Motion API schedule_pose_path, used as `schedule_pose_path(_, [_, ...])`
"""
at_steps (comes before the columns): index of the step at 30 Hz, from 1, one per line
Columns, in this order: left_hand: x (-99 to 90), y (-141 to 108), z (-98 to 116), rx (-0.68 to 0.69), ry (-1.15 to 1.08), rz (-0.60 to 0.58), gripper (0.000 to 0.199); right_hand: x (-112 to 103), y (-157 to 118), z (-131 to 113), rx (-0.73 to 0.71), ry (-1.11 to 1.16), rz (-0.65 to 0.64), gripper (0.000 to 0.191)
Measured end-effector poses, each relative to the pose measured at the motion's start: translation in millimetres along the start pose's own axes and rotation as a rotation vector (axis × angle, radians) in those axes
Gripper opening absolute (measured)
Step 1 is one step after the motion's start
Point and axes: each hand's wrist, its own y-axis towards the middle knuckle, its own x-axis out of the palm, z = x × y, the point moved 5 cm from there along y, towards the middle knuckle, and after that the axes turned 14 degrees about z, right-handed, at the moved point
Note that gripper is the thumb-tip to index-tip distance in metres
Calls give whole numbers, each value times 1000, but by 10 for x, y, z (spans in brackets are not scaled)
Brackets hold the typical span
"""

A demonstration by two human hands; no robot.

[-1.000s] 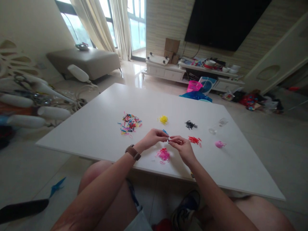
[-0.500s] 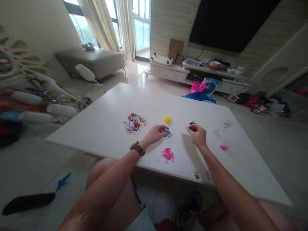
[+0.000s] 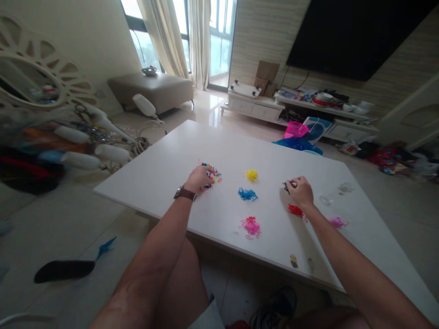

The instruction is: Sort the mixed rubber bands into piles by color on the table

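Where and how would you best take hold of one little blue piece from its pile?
Probably by a loose end at the near rim of the blue pile, pinched from above on the person's side. The pieces look thin and lie low in a tangle; the yellow pile sits close behind, while the pink pile leaves a wider gap in front.

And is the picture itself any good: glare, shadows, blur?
Head view: the window washes out pale and glints off the glossy floor; a soft shadow lies on the white table near the right hand; the multicoloured pile by the left hand is too blurred to count; the black screen leans, perhaps from lens distortion.
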Motion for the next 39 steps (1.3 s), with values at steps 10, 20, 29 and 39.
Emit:
schedule_pose_path(10, [92, 76, -77, -153, -89, 74, 8, -104, -87, -837, -133, 198, -52, 20])
schedule_pose_path(20, [72, 16, 23, -554, -1040, -146, 6, -184, -248, -1653, -134, 516, -222, 16])
schedule_pose_path(29, [213, -170, 360, -541, -1113, -395, 2, 72, -255, -2093, 69, 790, -381, 19])
schedule_pose_path(39, [397, -277, 626, -457, -1219, -507, 8, 349, -418, -2119, 275, 802, -368, 29])
